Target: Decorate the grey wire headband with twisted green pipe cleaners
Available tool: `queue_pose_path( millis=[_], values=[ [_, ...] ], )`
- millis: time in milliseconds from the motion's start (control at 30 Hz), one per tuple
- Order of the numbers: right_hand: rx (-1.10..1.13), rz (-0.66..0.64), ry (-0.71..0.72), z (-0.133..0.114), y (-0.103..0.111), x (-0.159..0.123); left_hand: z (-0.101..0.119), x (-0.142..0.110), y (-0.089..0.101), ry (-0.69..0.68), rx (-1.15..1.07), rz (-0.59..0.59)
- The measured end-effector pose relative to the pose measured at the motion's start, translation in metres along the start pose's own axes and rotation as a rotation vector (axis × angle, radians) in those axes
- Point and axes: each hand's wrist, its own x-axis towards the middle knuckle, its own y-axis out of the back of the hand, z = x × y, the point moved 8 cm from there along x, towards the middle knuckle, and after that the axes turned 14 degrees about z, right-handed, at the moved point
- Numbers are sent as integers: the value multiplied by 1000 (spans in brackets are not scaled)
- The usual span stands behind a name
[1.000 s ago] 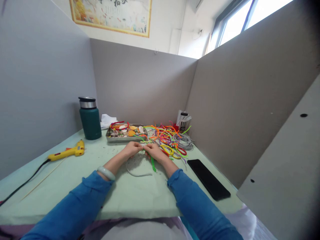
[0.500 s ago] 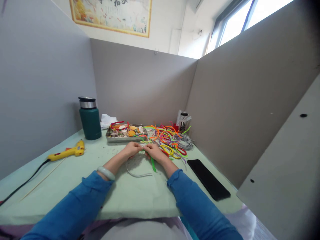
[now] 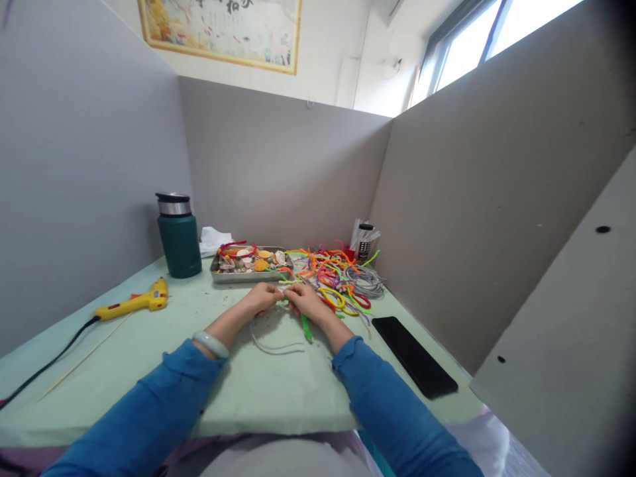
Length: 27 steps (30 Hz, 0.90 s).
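Both hands [image 3: 304, 299] pinch green strip [image 3: 307, 328] — tray [image 3: 248, 277] beyond.

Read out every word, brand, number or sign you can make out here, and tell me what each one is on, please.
"和": large character on the framed wall picture; the large ones beside it are cut off by the view's top edge, and its small writing is too blurred.
Green bottle: faint mark near the base, too small to read.
Yellow glue gun: labels too small to read.
Black-lidded container: pale marks, too small to tell.
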Motion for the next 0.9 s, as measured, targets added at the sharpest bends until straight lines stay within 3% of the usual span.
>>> queue_pose_path(
  millis=[900],
  values=[
    [-55,40,52,-2,4,2,7,-13,-4,87,-96,-71]
  ],
)
